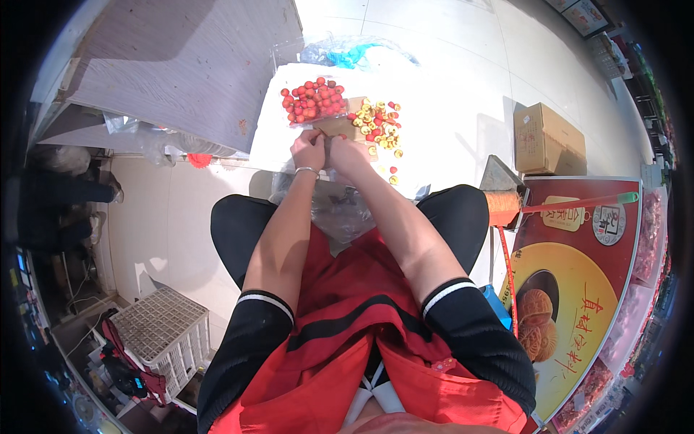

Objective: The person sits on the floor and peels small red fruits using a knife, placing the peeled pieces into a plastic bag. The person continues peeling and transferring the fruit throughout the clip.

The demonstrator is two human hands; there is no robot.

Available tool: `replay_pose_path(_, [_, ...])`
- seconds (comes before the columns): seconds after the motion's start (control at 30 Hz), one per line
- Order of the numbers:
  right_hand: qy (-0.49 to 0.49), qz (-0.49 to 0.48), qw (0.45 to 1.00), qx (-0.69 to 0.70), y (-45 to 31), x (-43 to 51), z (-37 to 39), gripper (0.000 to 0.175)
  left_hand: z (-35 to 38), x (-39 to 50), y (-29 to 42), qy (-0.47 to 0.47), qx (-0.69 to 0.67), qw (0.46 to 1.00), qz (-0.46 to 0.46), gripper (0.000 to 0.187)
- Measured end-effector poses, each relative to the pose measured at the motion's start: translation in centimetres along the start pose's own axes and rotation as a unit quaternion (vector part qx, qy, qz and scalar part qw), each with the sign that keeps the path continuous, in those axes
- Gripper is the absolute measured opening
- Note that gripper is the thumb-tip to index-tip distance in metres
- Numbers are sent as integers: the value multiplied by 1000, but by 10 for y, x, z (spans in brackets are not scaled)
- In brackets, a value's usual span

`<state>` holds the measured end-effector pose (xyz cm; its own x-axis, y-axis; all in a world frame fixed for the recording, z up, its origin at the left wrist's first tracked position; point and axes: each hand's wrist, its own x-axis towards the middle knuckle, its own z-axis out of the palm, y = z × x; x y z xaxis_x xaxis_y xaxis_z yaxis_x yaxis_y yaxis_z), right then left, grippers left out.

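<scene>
My left hand (309, 151) and my right hand (347, 156) are close together over the near edge of a white table (265, 135). A thin dark item sticks out at the fingers of my left hand; its kind is unclear. A bit of red fruit (342, 136) shows at the fingertips of my right hand. Beyond my hands lies a brown board (332, 128). Whole red fruits (314, 100), like hawthorn berries, fill a clear plastic tray at the back left. Cut fruit pieces with yellow flesh (374, 120) are heaped to the right, a few lying nearer me.
Clear plastic bags lie behind the table (368, 46) and below its near edge (339, 209). A grey wooden cabinet (217, 70) stands left. On the right are a cardboard box (547, 140), an orange broom (502, 207) and a printed panel (569, 282). A plastic crate (168, 331) stands lower left.
</scene>
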<state>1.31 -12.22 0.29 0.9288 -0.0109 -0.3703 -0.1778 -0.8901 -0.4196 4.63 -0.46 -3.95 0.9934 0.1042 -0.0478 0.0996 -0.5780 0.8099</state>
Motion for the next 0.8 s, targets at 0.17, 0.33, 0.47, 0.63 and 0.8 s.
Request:
replay_pose_path(0.17, [-8,-51,997,-56,8,-15,0,22,-3,1,1,0,-22,1000,4,16])
replay_pose_path(0.33, [-16,7,1000,-12,-3,-9,-7,23,-4,2,6,11,-2,1000,-7,15])
replay_pose_path(0.47, [-29,4,1000,6,-9,-4,-9,23,-2,6,0,15,-22,999,-25,15])
replay_pose_path(0.63, [-23,-18,1000,1,-6,-7,-7,21,6,2,-8,45,-57,995,64,18])
replay_pose_path(0.8, [-11,-25,1000,-9,-5,-1,-3,22,5,2,-1,33,-36,999,13,19])
